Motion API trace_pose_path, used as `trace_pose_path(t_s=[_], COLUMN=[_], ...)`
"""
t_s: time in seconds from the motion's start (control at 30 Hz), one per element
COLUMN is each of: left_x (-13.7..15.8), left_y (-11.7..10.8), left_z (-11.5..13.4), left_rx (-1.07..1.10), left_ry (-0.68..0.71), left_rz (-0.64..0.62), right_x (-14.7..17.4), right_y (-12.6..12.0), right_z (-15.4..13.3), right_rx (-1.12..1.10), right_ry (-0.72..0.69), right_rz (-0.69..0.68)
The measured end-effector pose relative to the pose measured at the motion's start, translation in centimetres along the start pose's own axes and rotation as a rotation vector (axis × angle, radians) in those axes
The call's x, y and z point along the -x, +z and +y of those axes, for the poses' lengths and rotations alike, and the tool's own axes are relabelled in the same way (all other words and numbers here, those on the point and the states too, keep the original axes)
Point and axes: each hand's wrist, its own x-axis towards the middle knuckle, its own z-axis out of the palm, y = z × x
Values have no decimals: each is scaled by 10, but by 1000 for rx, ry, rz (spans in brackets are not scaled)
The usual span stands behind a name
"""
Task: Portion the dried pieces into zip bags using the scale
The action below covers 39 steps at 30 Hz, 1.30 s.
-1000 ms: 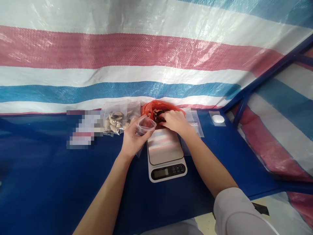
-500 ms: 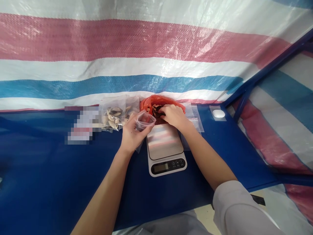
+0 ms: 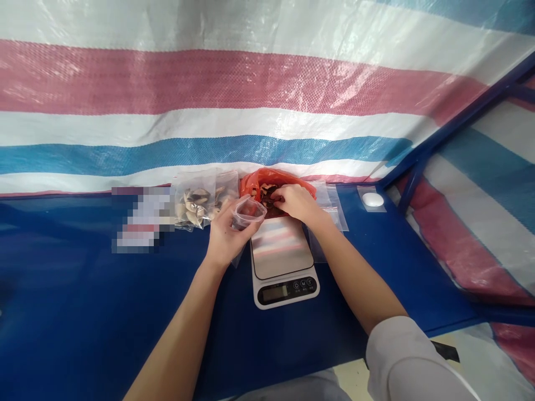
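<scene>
My left hand (image 3: 225,234) is wrapped round a clear plastic cup (image 3: 249,210), tilted a little over the back left corner of a digital kitchen scale (image 3: 282,253). At the scale's far edge lies an open red plastic bag (image 3: 254,181) holding dark and tan dried pieces (image 3: 270,195). The fingers of my right hand (image 3: 296,201) are bent together in the mouth of this bag, among the pieces. What they pinch, if anything, is too small to make out. Nothing rests on the scale's shiny plate.
Zip bags of pale dried slices (image 3: 194,207) lie left of the red bag, beside a blurred patch. Empty clear zip bags (image 3: 332,206) lie to the right. A white oval object (image 3: 372,199) sits farther right on the blue table (image 3: 167,312). A striped tarp (image 3: 209,83) hangs behind.
The view has tipped slightly, so everything sits a little lower. My right hand has shifted slightly within the bag's mouth. My left hand still holds the cup.
</scene>
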Motion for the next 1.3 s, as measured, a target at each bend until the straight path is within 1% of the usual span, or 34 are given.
trace_pose_path(t_s=[0.23,0.4,0.5,0.67,0.8,0.93,1.07,1.13,1.2,1.3], left_x=[-2,-2,-2,-2,-2,-2,-6,-9,-12,-13], left_y=[-1,-1,-1,-1,0,-2,-3,-2,0,4], left_z=[4,6,7,7,6,8,11,11,11,10], left_rx=[-33,-44,-40,-36,-23,-21,-54,-62,-65,-57], left_ry=[49,64,70,63,50,34,56,68,78,93], left_rz=[17,16,11,15,14,-8,-35,-45,-63,-99], right_x=[5,5,4,1,1,4,13,20,27,35], right_y=[-4,-3,-2,2,-1,-14,-35,-48,-59,-70], right_z=[-4,-5,-3,1,1,1,-2,-6,-11,-21], right_rx=[63,84,70,33,-50,-144,-288,-325,-332,-298], right_ry=[-11,-25,-27,-35,-25,-39,-100,-144,-219,-301], right_rz=[-38,-33,-36,6,5,56,120,149,159,128])
